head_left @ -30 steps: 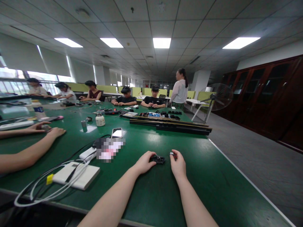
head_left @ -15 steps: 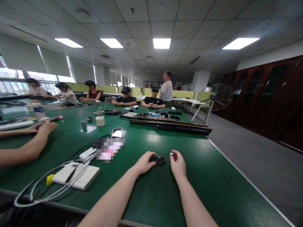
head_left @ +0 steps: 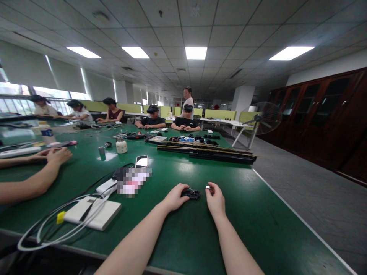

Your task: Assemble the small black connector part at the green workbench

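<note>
My left hand point(head_left: 175, 196) is closed on the left end of a small black part point(head_left: 192, 194) with bits of metal on it, held low over the green table point(head_left: 183, 236). The part's exact kind is too small to make out. Just to the right, my right hand point(head_left: 215, 200) pinches a small white piece point(head_left: 207, 187) between thumb and fingertips. A short gap separates the white piece from the black part. What lies under the left fingers is hidden.
Left of my arms lie a white box point(head_left: 100, 217) with looped cables, and a phone point(head_left: 141, 162). Long black rails point(head_left: 220, 156) lie farther back. A jar point(head_left: 121, 146) stands beyond the phone. Another person's hands point(head_left: 59, 156) rest at the left.
My hands and both pieces stay nearly still; the white piece shows slightly more. The standing person in the back has moved left. The neighbour's hands at the left shifted slightly.
</note>
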A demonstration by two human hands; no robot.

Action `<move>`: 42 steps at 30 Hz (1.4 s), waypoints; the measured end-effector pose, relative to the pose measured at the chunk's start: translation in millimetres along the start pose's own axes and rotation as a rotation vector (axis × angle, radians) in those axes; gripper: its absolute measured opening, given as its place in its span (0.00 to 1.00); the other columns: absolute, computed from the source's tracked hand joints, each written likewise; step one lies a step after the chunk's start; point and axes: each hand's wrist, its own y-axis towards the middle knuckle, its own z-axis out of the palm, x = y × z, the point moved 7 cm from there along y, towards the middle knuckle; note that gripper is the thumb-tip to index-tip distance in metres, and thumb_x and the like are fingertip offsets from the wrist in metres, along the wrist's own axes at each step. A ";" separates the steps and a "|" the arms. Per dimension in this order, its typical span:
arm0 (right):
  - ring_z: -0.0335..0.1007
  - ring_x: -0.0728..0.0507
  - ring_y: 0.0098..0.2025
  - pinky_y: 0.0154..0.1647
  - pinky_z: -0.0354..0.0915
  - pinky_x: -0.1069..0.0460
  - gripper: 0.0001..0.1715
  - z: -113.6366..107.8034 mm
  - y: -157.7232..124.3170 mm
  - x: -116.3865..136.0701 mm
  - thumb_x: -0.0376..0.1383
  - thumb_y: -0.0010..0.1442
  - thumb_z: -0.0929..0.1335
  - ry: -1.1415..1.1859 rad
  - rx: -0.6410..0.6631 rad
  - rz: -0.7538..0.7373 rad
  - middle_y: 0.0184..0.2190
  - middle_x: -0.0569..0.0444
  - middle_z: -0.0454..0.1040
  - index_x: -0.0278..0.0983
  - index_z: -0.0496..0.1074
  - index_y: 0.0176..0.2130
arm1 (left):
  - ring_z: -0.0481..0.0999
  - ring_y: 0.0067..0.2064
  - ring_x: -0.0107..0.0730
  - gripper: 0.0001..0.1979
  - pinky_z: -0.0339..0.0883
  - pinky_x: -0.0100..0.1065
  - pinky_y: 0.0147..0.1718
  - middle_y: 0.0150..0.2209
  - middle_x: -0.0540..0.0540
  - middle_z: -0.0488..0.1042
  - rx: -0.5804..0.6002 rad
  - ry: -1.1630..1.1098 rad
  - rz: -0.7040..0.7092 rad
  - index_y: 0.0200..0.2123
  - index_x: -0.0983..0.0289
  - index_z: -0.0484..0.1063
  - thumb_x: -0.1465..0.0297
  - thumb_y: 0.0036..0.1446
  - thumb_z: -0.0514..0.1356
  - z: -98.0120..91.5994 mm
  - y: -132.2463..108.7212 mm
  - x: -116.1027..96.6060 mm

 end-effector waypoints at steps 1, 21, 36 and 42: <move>0.70 0.42 0.36 0.41 0.66 0.47 0.20 0.1 0.1 0.1 0.41 0.48 0.63 -0.003 0.003 0.001 0.37 0.47 0.74 0.35 0.71 0.40 | 0.70 0.48 0.38 0.21 0.62 0.36 0.51 0.46 0.57 0.70 0.000 0.001 0.003 0.48 0.63 0.67 0.74 0.48 0.61 0.1 0.1 0.1; 0.72 0.43 0.36 0.41 0.66 0.49 0.16 9.7 -4.1 1.3 0.43 0.48 0.65 -0.082 0.138 0.033 0.33 0.51 0.76 0.37 0.71 0.35 | 0.70 0.47 0.39 0.20 0.63 0.36 0.49 0.45 0.57 0.70 -0.004 0.021 0.025 0.47 0.63 0.67 0.73 0.48 0.61 -0.3 -0.7 -1.3; 0.72 0.42 0.36 0.40 0.65 0.49 0.15 17.8 -10.0 13.1 0.44 0.46 0.66 -0.055 0.278 0.021 0.31 0.52 0.76 0.38 0.72 0.33 | 0.70 0.47 0.38 0.20 0.63 0.37 0.49 0.44 0.57 0.70 -0.008 0.025 0.037 0.47 0.63 0.66 0.73 0.49 0.60 0.6 -0.3 0.9; 0.72 0.42 0.37 0.42 0.66 0.49 0.17 21.5 -10.3 13.4 0.43 0.46 0.66 -0.012 0.299 -0.002 0.32 0.52 0.77 0.38 0.73 0.35 | 0.70 0.47 0.37 0.20 0.63 0.37 0.49 0.45 0.56 0.69 -0.012 0.014 0.039 0.47 0.62 0.66 0.73 0.49 0.60 1.5 -0.2 2.1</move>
